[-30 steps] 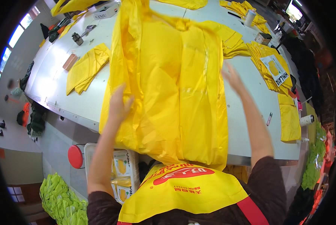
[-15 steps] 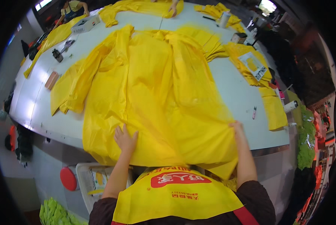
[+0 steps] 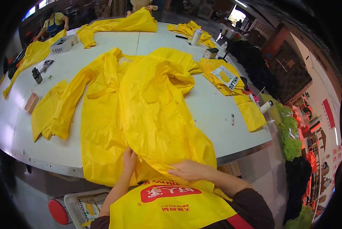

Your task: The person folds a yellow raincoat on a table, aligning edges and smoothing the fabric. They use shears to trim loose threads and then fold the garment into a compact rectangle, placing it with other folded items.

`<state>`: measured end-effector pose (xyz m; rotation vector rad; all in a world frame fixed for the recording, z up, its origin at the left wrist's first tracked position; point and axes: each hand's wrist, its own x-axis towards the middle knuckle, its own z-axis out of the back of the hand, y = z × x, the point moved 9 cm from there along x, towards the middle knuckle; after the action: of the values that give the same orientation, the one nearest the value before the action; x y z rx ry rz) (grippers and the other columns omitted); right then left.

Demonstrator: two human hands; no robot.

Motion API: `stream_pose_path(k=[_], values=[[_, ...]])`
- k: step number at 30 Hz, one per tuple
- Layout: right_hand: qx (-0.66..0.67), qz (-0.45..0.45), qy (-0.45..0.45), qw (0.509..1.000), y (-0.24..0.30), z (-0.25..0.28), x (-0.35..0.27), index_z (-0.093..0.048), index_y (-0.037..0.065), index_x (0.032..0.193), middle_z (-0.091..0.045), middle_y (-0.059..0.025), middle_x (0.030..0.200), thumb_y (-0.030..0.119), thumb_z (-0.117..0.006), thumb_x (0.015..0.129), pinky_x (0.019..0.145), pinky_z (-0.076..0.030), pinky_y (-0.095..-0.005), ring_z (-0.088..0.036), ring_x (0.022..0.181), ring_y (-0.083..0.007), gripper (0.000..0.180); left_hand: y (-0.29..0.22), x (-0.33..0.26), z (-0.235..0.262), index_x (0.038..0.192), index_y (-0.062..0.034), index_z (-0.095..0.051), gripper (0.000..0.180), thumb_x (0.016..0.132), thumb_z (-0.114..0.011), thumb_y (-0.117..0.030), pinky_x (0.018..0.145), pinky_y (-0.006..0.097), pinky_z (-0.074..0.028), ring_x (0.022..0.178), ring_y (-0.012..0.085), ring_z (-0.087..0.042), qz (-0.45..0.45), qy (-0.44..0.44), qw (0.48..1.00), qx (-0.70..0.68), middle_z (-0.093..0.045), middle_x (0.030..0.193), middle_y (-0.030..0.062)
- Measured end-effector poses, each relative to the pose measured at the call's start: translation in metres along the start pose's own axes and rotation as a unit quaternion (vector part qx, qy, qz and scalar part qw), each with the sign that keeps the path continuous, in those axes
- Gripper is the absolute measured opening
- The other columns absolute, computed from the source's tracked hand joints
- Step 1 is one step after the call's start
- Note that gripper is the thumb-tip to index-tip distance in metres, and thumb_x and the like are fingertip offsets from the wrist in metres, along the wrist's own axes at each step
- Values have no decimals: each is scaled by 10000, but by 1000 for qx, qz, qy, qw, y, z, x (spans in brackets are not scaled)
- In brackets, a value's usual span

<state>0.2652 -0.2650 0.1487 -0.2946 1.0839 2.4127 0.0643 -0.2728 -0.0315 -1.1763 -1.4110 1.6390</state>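
Two bare hands of yours are at the near end of a yellow raincoat [image 3: 146, 118], spread over the white table [image 3: 224, 131], its bottom draping past the edge toward your yellow apron [image 3: 171, 208]. Your left hand [image 3: 129, 160] is half curled at the edge of the overlapping layer; whether it pinches the material, I cannot tell. Your right hand [image 3: 187, 170] reaches inward over the bottom, fingers mostly extended; its grip is also unclear. One sleeve [image 3: 77, 97] lies out to your left.
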Motion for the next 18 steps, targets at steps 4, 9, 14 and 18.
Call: stream_pose_path(k=[4,9,14,18], values=[[-93,-79,-13,992,-27,-26,12,-571,29,910,-614,-213,783,374,-421,908,683,-468,-457,-598,769,-388,376,-28,18,-57,1163,-65,-488,293,898,-494,-192,859,372,-452,1022,238,-536,157,16,853,-497,-564,1126,82],[-163,-202,-34,965,-61,7,-38,-589,29,904,-629,-205,824,368,-448,877,704,-473,-465,-604,800,-380,368,-52,42,-58,1118,-45,-501,270,850,-517,-80,793,348,-484,935,217,-578,106,-22,889,-444,-585,1058,89],[-148,-314,4,938,-114,-13,-80,-646,26,847,-638,-200,892,273,-460,818,726,-471,-473,-614,836,-360,311,-132,47,-13,986,1,-555,322,664,-547,-12,706,350,-458,855,300,-569,-184,-167,934,256,-592,901,164],[-167,-339,12,926,-140,-28,-67,-649,32,883,-640,-189,916,272,-497,781,735,-476,-456,-613,860,-355,301,-142,83,-27,1097,-15,-554,402,695,-534,-34,824,396,-450,977,352,-555,-206,-166,922,282,-585,1037,217]])
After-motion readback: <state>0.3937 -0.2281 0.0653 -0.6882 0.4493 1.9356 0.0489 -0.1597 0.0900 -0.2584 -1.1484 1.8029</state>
